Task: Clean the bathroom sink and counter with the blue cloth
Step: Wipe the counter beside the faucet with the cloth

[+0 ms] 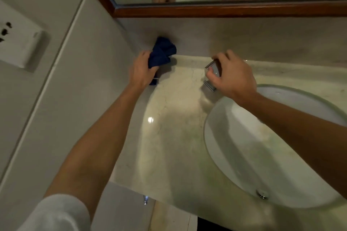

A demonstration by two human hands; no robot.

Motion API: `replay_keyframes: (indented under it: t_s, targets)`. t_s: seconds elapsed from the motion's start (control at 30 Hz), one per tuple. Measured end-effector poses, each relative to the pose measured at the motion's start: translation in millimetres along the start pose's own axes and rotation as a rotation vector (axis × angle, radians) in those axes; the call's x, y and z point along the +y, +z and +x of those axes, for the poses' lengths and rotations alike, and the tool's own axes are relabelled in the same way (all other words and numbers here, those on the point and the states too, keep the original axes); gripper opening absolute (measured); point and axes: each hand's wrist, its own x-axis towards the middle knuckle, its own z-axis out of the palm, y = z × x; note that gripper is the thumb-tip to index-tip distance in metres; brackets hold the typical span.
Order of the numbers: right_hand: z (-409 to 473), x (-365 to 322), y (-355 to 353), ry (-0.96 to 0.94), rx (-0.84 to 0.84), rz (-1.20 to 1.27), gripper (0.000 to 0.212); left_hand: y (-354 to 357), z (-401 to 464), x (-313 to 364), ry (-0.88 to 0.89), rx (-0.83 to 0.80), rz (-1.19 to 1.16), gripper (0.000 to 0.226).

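My left hand (pixel 141 70) grips the bunched blue cloth (pixel 162 53) at the back left corner of the marble counter (pixel 169 137), where the cloth touches the backsplash. My right hand (pixel 231 76) curls over a chrome faucet handle (pixel 212 66) at the back of the counter. The fingers cover most of that handle. The white oval sink (pixel 244 148) lies to the right, with its drain (pixel 262 193) near the front. My right forearm crosses above the basin.
A wood-framed mirror (pixel 206 8) hangs above the backsplash and reflects both hands. A white wall socket plate (pixel 20 43) sits on the left wall. The counter's front edge runs along the bottom, with floor below it.
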Motion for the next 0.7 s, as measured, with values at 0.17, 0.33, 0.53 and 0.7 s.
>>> replay_keyframes:
  t_s: [0.17, 0.33, 0.53, 0.7]
  targets:
    - [3, 4, 8, -0.011, 0.023, -0.002, 0.041, 59, 36, 9, 0.248, -0.191, 0.217, 0.050]
    - [3, 6, 12, -0.046, 0.050, -0.033, 0.041, 73, 52, 24, 0.443, -0.214, 0.248, 0.054]
    - [3, 5, 10, -0.018, 0.025, -0.053, 0.042, 69, 30, 21, 0.475, -0.207, 0.302, 0.053]
    - [2, -1, 4, 0.021, 0.000, -0.050, 0.044, 73, -49, 37, 0.377, -0.217, 0.233, 0.047]
